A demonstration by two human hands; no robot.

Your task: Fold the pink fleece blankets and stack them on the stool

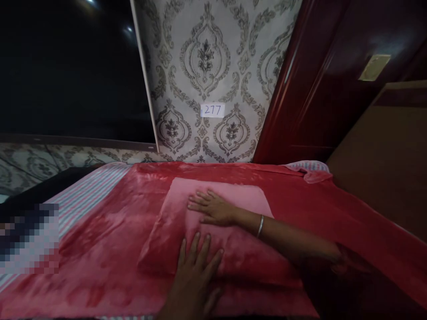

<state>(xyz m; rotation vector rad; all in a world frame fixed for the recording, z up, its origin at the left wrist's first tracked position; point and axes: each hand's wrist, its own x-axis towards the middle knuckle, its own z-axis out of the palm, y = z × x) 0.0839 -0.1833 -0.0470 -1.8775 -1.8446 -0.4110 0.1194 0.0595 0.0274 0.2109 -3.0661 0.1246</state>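
A folded piece of plush cloth (240,251), red with a paler pink band across its far part, lies on a red plush blanket (110,240). My right hand (215,209), wearing a silver bangle, rests flat on the pink band with its fingers spread to the left. Nearer to me, my left hand (198,262) has its fingers apart and pointing away, lying on the cloth's near part. Neither hand grips anything. Part of the cloth's right side is hidden beneath my right forearm.
A pink, white and blue striped cloth (90,191) shows at the blanket's left side. A large dark screen (73,75) hangs on the patterned wall, beside a paper marked 277 (212,110). Dark red woodwork (310,80) and a brown panel (390,155) stand at right.
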